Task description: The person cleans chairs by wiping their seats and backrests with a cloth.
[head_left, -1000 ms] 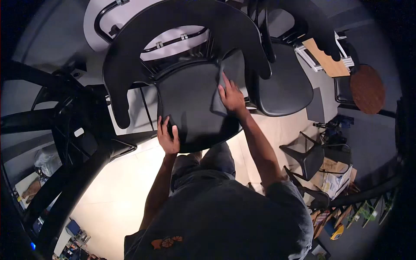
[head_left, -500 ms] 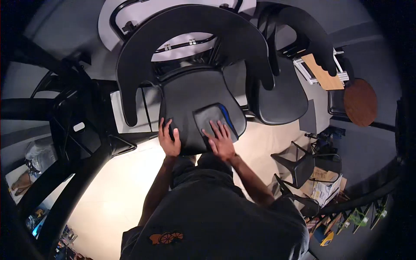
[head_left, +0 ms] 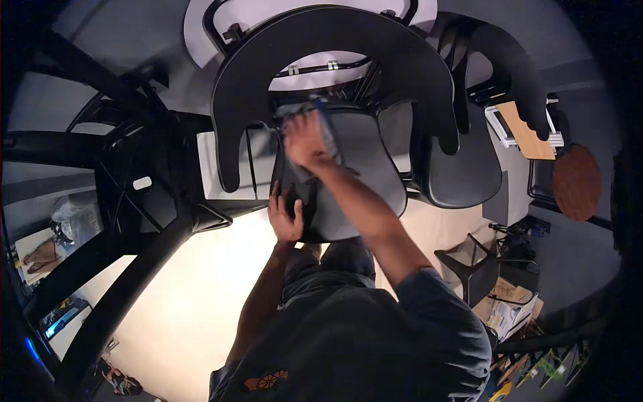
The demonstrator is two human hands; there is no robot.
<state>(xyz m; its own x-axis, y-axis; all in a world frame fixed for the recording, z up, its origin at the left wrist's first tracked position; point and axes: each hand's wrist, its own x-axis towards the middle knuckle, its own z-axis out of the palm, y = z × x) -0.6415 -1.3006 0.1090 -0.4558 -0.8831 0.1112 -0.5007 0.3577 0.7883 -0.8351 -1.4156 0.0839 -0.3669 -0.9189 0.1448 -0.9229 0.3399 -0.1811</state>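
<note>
A black chair [head_left: 358, 201] stands in front of me, its seat below a wide curved black backrest [head_left: 328, 32]. My right hand [head_left: 307, 139] lies over a dark cloth [head_left: 327, 137] at the back left of the seat; both are blurred, with the fingers seemingly stretched out on the cloth. A bluish edge shows on the cloth. My left hand [head_left: 286, 218] rests at the front left edge of the seat, fingers apart and nothing in it.
Another black chair [head_left: 462, 167] stands close on the right. Behind the chairs is a round white tabletop [head_left: 201, 40]. Black frames [head_left: 144, 208] are on the left. A brown round stool [head_left: 576, 183], a wooden board [head_left: 526, 134] and more dark chairs [head_left: 479, 278] stand at the right.
My right hand and the cloth have moved from the right side of the seat, over its front, to the back left. My left hand stays at the seat's left edge. The view has shifted.
</note>
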